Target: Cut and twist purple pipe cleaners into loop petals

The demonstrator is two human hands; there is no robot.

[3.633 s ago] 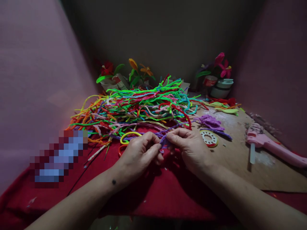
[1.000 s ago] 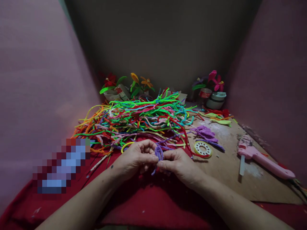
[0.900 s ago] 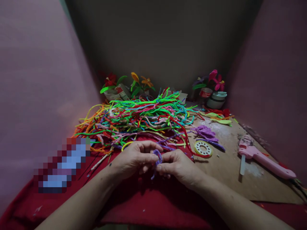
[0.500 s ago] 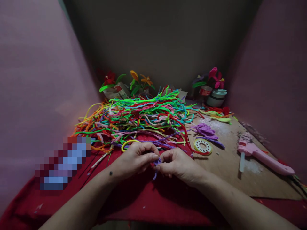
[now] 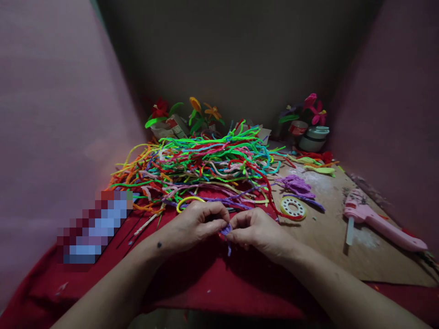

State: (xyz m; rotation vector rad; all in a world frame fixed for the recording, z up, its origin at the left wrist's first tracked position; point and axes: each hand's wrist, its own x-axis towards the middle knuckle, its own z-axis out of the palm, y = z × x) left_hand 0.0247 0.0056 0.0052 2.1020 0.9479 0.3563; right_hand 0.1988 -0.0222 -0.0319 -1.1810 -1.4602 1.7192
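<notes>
Both my hands meet over the red cloth [image 5: 206,283] at the near middle. My left hand [image 5: 195,226] and my right hand [image 5: 257,233] pinch the same small purple pipe cleaner [image 5: 226,230], bent into a tight coil between the fingertips, with a short end hanging below. Fingers of both hands are closed on it. Just beyond the hands lies a big heap of coloured pipe cleaners [image 5: 202,164].
A yellow ring [image 5: 187,201] lies left of the hands. On the brown board [image 5: 343,237] at the right sit a round white tape disc [image 5: 292,208], purple pipe-cleaner pieces [image 5: 297,185] and a pink glue gun [image 5: 380,221]. Pipe-cleaner flowers [image 5: 195,112] and a jar [image 5: 313,137] stand at the back.
Over the last second the purple loop has been squeezed smaller between my fingertips, and my hands have closed in on it. The view shifted slightly.
</notes>
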